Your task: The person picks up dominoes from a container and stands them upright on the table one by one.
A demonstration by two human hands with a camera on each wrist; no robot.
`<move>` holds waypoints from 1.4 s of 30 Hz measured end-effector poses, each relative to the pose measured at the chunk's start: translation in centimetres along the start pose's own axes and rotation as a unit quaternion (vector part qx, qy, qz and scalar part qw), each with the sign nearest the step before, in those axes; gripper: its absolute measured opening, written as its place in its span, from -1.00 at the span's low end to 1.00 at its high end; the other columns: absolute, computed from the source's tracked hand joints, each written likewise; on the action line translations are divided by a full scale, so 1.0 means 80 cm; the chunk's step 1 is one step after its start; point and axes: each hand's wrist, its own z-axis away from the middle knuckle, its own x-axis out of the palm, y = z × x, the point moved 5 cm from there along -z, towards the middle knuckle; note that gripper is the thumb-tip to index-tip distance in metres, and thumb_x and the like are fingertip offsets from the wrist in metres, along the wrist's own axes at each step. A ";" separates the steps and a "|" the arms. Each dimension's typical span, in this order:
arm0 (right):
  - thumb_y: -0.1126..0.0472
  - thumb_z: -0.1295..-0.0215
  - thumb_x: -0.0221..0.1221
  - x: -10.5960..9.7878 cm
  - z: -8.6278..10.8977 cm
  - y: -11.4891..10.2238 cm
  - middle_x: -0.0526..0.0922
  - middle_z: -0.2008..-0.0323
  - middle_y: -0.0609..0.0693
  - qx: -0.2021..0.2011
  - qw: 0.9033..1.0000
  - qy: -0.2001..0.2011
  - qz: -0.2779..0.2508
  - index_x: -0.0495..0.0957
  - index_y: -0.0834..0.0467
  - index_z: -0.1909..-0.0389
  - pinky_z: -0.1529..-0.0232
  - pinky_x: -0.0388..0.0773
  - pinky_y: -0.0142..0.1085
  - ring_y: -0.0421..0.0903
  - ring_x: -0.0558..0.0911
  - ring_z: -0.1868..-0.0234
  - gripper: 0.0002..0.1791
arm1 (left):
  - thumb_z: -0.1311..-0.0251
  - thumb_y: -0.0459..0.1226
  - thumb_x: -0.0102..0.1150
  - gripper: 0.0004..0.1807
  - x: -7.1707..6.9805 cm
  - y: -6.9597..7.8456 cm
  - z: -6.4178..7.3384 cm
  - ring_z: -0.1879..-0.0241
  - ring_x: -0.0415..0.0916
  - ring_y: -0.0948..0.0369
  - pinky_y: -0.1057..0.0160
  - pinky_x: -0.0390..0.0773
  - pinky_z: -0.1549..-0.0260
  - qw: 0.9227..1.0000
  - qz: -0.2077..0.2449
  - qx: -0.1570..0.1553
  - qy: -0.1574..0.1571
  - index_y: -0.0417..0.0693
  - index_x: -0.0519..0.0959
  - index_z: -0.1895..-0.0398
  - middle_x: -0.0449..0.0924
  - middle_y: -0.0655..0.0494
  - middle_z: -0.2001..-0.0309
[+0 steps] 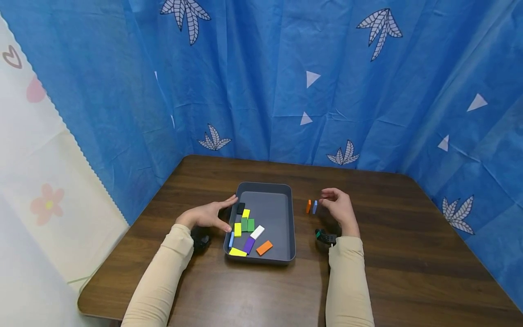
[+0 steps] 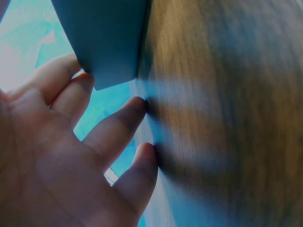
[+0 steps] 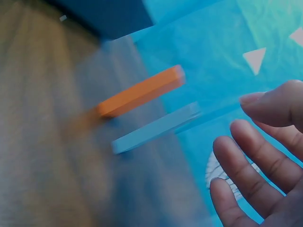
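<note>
Fingers spread, my left hand (image 1: 208, 215) rests along the left side of a dark grey tray (image 1: 279, 222). In the left wrist view two fingertips meet the tray's outer wall (image 2: 106, 42), and the others reach down to the tabletop. To the tray's right, an orange domino (image 1: 308, 206) and a light blue domino (image 1: 315, 207) stand upright side by side with a narrow gap. Just right of the blue one is my right hand (image 1: 341, 211), fingers loosely bent and holding nothing. The right wrist view shows its fingertips apart from both the orange domino (image 3: 142, 92) and the blue domino (image 3: 156, 127).
Inside the tray, mostly toward its left and front, lie several dominoes, among them a green one (image 1: 251, 225), a white one (image 1: 257, 232), a purple one (image 1: 249, 245) and an orange one (image 1: 264, 247). A blue curtain (image 1: 269, 91) hangs behind the wooden table (image 1: 408, 254).
</note>
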 end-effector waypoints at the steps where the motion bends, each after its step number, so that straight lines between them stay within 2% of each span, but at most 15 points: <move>1: 0.30 -0.10 0.16 -0.002 0.000 -0.006 0.53 0.15 0.19 -0.006 1.000 0.003 -0.001 0.46 0.20 0.07 0.30 0.47 -0.36 -0.02 0.48 0.19 -0.67 | 0.28 0.09 0.36 0.14 0.000 0.000 0.000 -0.37 -0.18 0.06 -0.13 0.03 -0.23 1.000 -0.001 -0.002 0.000 0.28 -0.14 -0.38 -0.32 0.31 -0.41; 4: 0.26 -0.10 0.18 -0.007 0.000 -0.029 0.54 0.17 0.17 -0.032 0.999 0.009 -0.004 0.47 0.16 0.08 0.30 0.48 -0.35 -0.04 0.49 0.20 -0.67 | 0.27 0.09 0.36 0.14 -0.001 -0.001 0.002 -0.37 -0.18 0.06 -0.14 0.02 -0.23 1.000 -0.002 -0.004 -0.001 0.28 -0.14 -0.38 -0.32 0.31 -0.41; 8: 0.18 -0.07 0.23 -0.004 0.003 -0.065 0.54 0.13 0.14 -0.067 0.997 -0.011 -0.024 0.47 0.13 0.05 0.23 0.48 -0.36 -0.08 0.49 0.16 -0.63 | 0.26 0.09 0.35 0.13 -0.002 -0.001 0.003 -0.37 -0.18 0.04 -0.15 0.03 -0.22 1.000 -0.002 -0.002 0.000 0.27 -0.14 -0.38 -0.32 0.30 -0.41; 15: 0.13 -0.06 0.24 0.028 0.014 -0.123 0.50 0.06 0.09 -0.115 0.984 -0.112 -0.076 0.44 0.13 -0.01 0.19 0.52 -0.32 -0.05 0.47 0.08 -0.54 | 0.27 0.08 0.36 0.13 0.000 -0.004 0.004 -0.37 -0.17 0.06 -0.13 0.04 -0.23 1.000 0.002 -0.005 -0.001 0.28 -0.14 -0.38 -0.31 0.32 -0.41; 20: 0.14 -0.05 0.25 0.064 0.022 -0.147 0.52 0.06 0.05 -0.142 0.973 -0.168 -0.066 0.46 0.07 0.02 0.18 0.54 -0.24 0.00 0.50 0.09 -0.58 | 0.31 0.14 0.35 0.16 0.002 -0.009 0.002 -0.37 -0.17 0.08 -0.14 0.04 -0.22 1.000 -0.001 -0.016 -0.004 0.32 -0.15 -0.37 -0.31 0.36 -0.40; 24: 0.19 -0.04 0.26 0.098 0.024 -0.153 0.53 0.05 -0.01 -0.150 0.965 -0.209 -0.047 0.49 0.01 0.05 0.15 0.52 -0.22 -0.04 0.47 0.07 -0.61 | 0.34 0.16 0.35 0.16 0.003 -0.010 0.002 -0.37 -0.17 0.09 -0.15 0.03 -0.22 1.000 0.000 -0.025 -0.002 0.37 -0.15 -0.37 -0.31 0.39 -0.40; 27: 0.24 -0.03 0.26 0.121 0.028 -0.155 0.52 0.03 0.02 -0.151 0.956 -0.251 -0.035 0.49 0.05 0.03 0.14 0.51 -0.25 -0.07 0.46 0.07 -0.59 | 0.32 0.15 0.35 0.14 0.003 -0.008 0.001 -0.37 -0.17 0.08 -0.17 0.01 -0.22 1.000 0.004 -0.027 -0.002 0.38 -0.14 -0.36 -0.30 0.38 -0.40; 33: 0.33 -0.06 0.22 0.150 0.046 -0.166 0.50 0.02 0.20 -0.145 0.929 -0.341 0.007 0.46 0.22 -0.01 0.07 0.51 -0.18 0.14 0.46 0.00 -0.58 | 0.29 0.14 0.34 0.13 0.001 -0.006 0.001 -0.37 -0.16 0.09 -0.16 0.02 -0.22 1.000 -0.004 -0.020 -0.003 0.37 -0.15 -0.37 -0.30 0.38 -0.40; 36: 0.36 -0.07 0.19 0.163 0.050 -0.160 0.49 0.00 0.24 -0.138 0.918 -0.370 0.025 0.45 0.23 -0.02 0.04 0.50 -0.15 0.20 0.44 -0.03 -0.58 | 0.30 0.15 0.33 0.13 0.001 -0.006 0.001 -0.37 -0.15 0.10 -0.15 0.02 -0.23 1.000 -0.007 -0.021 -0.003 0.37 -0.15 -0.37 -0.30 0.38 -0.40; 42: 0.40 -0.04 0.20 0.191 0.040 -0.128 0.50 0.01 0.18 -0.123 0.904 -0.407 0.043 0.45 0.25 -0.02 0.12 0.53 -0.22 0.11 0.50 0.05 -0.56 | 0.29 0.14 0.33 0.14 -0.003 -0.004 0.000 -0.37 -0.15 0.09 -0.14 0.01 -0.23 1.000 -0.006 -0.019 -0.004 0.34 -0.15 -0.37 -0.30 0.37 -0.40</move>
